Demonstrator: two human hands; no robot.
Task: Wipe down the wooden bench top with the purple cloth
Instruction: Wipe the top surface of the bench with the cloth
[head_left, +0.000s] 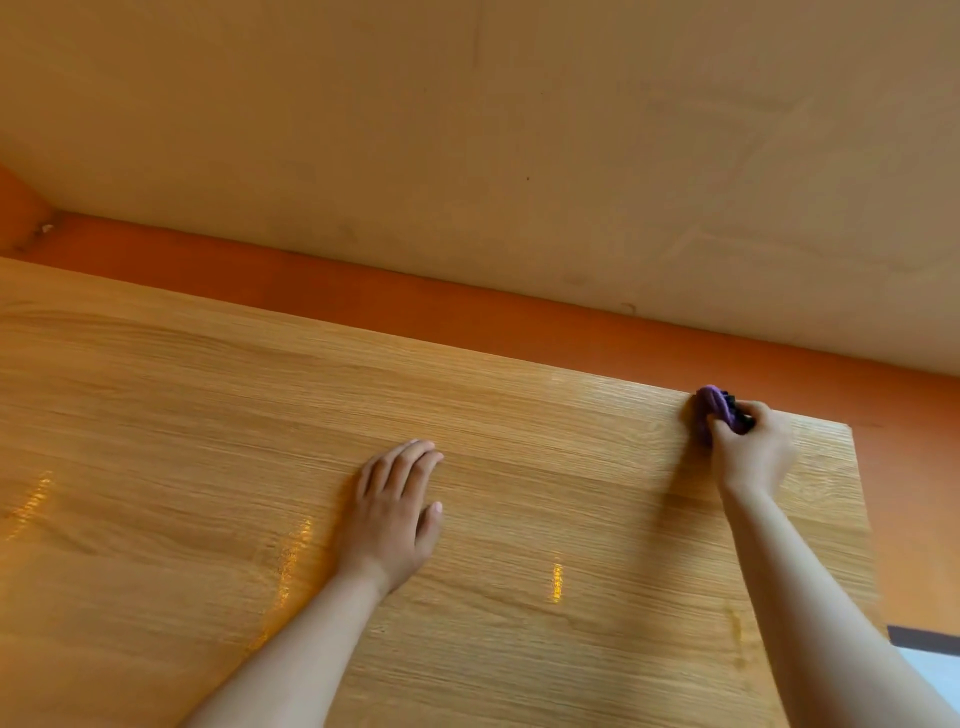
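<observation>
Purple and bunched, the cloth (714, 408) is pinched in the curled fingers (719, 432) of the right hand (756, 452), against the wooden table (208, 415) near its far right corner. The left hand (397, 512) lies flat mid-table, fingers straight, close together.

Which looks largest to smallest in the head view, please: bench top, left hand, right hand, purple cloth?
1. bench top
2. left hand and right hand: unranked, since the right is curled and farther off
3. purple cloth
</observation>
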